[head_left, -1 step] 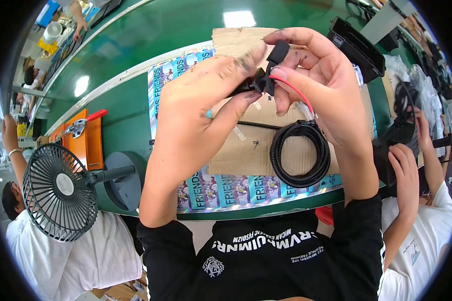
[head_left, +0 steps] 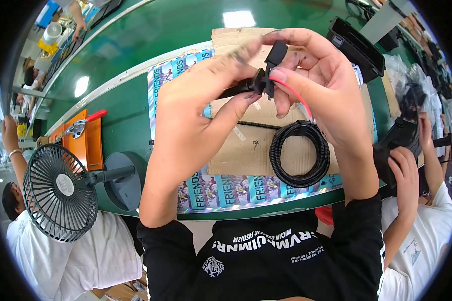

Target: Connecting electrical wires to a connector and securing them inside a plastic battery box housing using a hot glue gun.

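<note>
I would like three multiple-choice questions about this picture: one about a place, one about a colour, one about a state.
1. Where does the coiled black cable lie?
A. on the cardboard sheet
B. on the fan
C. on the orange tray

2. What colour is the thin wire leading from the small black connector?
A. blue
B. red
C. yellow

3. How is the connector held?
A. it lies free on the table
B. in the left hand only
C. between both hands

Answers:
1. A: the coil rests on the cardboard sheet.
2. B: the wire looks red beside the right hand.
3. C: fingers of the left hand and the right hand both pinch it, above the green table.
</note>
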Demonstrator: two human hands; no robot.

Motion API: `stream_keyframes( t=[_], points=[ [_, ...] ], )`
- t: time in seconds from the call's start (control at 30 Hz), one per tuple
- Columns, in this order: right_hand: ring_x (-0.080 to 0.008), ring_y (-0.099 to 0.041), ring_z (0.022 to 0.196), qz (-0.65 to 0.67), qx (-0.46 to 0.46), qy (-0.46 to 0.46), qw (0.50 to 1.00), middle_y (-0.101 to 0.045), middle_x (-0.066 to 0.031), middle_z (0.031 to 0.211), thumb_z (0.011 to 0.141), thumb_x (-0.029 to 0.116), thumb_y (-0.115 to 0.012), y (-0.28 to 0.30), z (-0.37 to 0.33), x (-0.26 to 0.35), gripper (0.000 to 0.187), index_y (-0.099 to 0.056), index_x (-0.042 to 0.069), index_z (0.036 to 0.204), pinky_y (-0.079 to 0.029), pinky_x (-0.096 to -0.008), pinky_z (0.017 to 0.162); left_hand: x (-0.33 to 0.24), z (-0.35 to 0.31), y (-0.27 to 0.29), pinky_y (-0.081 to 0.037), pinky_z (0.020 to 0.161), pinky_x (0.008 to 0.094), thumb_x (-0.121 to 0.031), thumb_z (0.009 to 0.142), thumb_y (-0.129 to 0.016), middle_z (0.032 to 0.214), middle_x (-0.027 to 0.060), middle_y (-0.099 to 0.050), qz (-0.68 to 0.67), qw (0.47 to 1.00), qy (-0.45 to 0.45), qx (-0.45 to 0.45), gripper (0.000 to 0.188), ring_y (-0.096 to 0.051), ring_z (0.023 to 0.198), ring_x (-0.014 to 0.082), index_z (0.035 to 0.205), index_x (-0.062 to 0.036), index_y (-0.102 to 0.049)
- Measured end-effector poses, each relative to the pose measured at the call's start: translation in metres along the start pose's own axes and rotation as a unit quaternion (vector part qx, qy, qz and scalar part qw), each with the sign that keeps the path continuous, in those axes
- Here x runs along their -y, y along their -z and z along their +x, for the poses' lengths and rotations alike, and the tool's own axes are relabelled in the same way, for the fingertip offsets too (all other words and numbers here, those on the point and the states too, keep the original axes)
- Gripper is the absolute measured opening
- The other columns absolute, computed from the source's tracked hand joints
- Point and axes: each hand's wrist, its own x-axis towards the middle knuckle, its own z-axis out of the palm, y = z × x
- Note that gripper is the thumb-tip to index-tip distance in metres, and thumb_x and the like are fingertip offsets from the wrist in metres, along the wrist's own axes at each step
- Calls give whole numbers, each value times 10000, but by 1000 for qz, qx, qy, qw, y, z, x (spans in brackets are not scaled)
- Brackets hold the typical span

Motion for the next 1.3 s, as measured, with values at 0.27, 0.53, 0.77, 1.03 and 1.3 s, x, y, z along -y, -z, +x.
stream_keyframes(
  t=[0.27,0.53,0.77,1.03,1.3],
  points=[
    [-112,-581,605,25,-3,10,1000,-561,-83,902,804,-21,-630,0,-4,2,325,-491,-43,1097,-456,-208,524,9,-1,-7,-524,787,291,83,692,-666,1007,108,-674,-41,993,-49,-97,461,-649,910,196,1136,28,-557],
    [-150,-625,834,-118,-18,172,978,-586,-100,911,727,-138,-659,7,-1,5,417,-484,-30,1090,-525,-246,745,-3,-3,-2,-559,736,332,97,728,-662,923,184,-653,-313,942,120,6,465,-676,852,292,1117,90,-406],
    [-194,-610,810,-150,177,227,946,-634,-127,816,686,-124,-657,19,5,12,155,-663,-2,783,-500,-270,692,-9,1,-1,-552,560,317,-80,741,-737,786,221,-655,-433,879,183,73,552,-683,647,307,1121,58,-360],
    [-185,-609,777,-137,186,200,952,-631,-103,790,627,-133,-664,21,1,13,210,-670,9,781,-487,-264,657,-1,0,7,-503,465,267,-104,754,-730,792,183,-663,-477,846,203,126,548,-656,546,259,1126,77,-370],
    [-162,-597,750,-272,167,223,921,-592,-96,786,602,-95,-654,14,-5,19,187,-584,1,747,-479,-251,659,2,3,16,-338,417,208,12,853,-575,869,249,-661,-568,751,264,208,355,-426,422,77,1146,44,-376]
  ],
)
